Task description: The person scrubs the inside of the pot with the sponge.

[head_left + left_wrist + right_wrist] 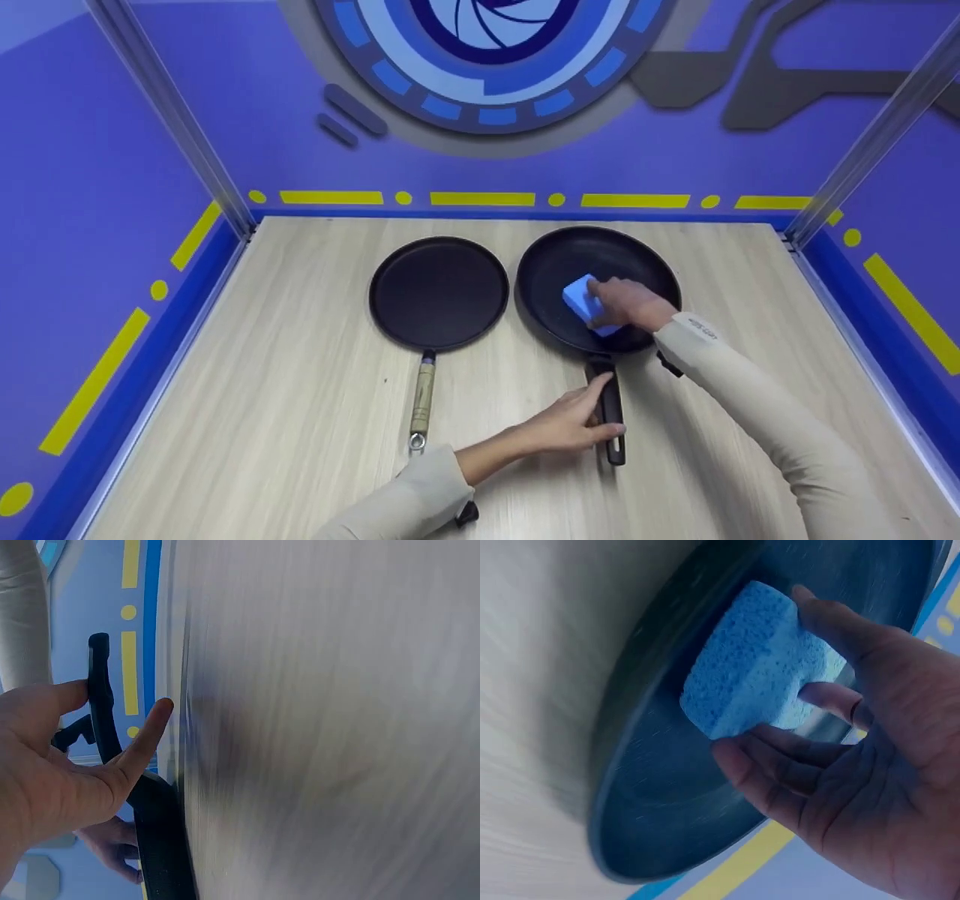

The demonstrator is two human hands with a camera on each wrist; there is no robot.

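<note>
A black frying pan (551, 262) lies on the table with its handle (616, 448) toward me. My left hand (566, 424) holds that handle between thumb and fingers; in the left wrist view one finger (150, 736) stretches out along its side. Inside the pan, my right hand (628, 301) grips a light blue sponge (578, 294). The right wrist view shows the porous sponge (746, 660) pinched between thumb and fingertips, over the pan's inner surface. Left of the frying pan lies a flat round griddle pan (439, 292), untouched, with a wood-coloured handle (423, 397).
The pale wooden table (300, 315) is bounded by blue-purple panels with yellow marks at the back and both sides. Metal posts (180, 127) stand at the back corners. The two pans sit close side by side.
</note>
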